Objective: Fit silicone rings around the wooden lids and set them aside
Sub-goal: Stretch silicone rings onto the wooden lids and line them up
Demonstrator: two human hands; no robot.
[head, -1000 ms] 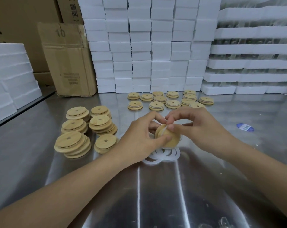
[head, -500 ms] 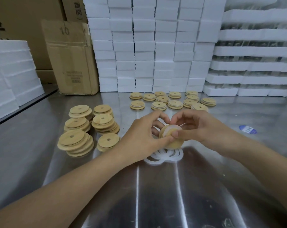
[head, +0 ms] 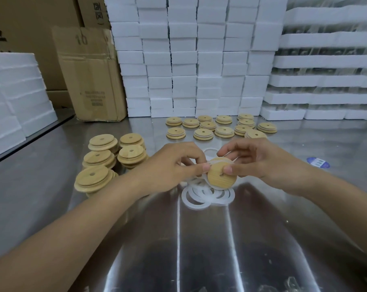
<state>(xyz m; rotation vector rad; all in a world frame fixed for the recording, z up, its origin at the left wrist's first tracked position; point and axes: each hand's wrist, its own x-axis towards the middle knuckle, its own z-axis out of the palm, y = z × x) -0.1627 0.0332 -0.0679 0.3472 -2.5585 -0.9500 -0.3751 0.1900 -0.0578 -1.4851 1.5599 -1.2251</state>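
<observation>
Wooden lid pinched between left hand and right hand.

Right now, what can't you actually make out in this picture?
- Head view: how far the silicone ring is seated on the held lid; fingers of the left hand and right hand cover the rim.
- Cardboard box print: too blurred.
- Blue label: too small.

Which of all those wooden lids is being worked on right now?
The wooden lid held up between the left hand and right hand; all others rest on the table.
</observation>
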